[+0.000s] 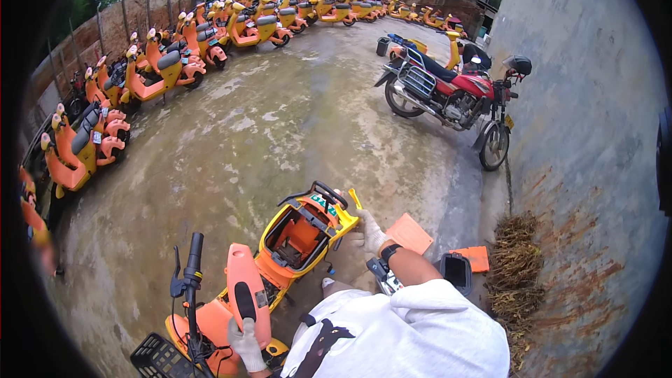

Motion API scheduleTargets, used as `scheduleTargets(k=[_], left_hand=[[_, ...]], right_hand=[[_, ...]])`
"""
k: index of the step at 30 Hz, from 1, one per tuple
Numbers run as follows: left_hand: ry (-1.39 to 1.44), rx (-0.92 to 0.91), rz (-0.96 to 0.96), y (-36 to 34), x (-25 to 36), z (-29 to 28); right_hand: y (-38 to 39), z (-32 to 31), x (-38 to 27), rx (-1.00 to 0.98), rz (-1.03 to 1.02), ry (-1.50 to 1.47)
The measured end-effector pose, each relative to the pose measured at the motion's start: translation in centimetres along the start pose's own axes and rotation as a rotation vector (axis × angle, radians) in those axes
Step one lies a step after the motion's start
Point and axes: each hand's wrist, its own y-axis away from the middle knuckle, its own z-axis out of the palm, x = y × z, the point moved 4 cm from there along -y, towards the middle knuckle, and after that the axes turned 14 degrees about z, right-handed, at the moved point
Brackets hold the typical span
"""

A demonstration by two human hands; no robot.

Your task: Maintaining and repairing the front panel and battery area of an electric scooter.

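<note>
The open scooter sits before me, its basket and handlebar at the near-left end, its compartment toward the tail; a long panel stands between handlebar and compartment, my left hand at its lower end; my right hand is at the scooter's tail; right of the scooter, a flat panel lies on the ground, then a bin beside a smaller panel, then a brush pile against the wall; beyond the scooter, ahead and right, stands a motorcycle; left of it and far ahead, parked scooters line the yard's edge.
</note>
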Motion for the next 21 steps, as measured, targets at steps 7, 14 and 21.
scheduleTargets(k=[7, 14, 21], left_hand=[[-0.212, -0.064, -0.002, -2.9, 3.9, 2.9], [-0.122, -0.046, -0.041, -5.0, -0.2, 3.6], [-0.024, -0.123, -0.069, -5.2, -2.2, 3.9]], right_hand=[[-1.0, -2.6, -4.2, -0.256, -0.065, -0.158], [-2.8, 0.5, -5.8, -0.158, -0.111, -0.241], [-1.7, 3.0, -2.8, -0.158, -0.002, -0.017]])
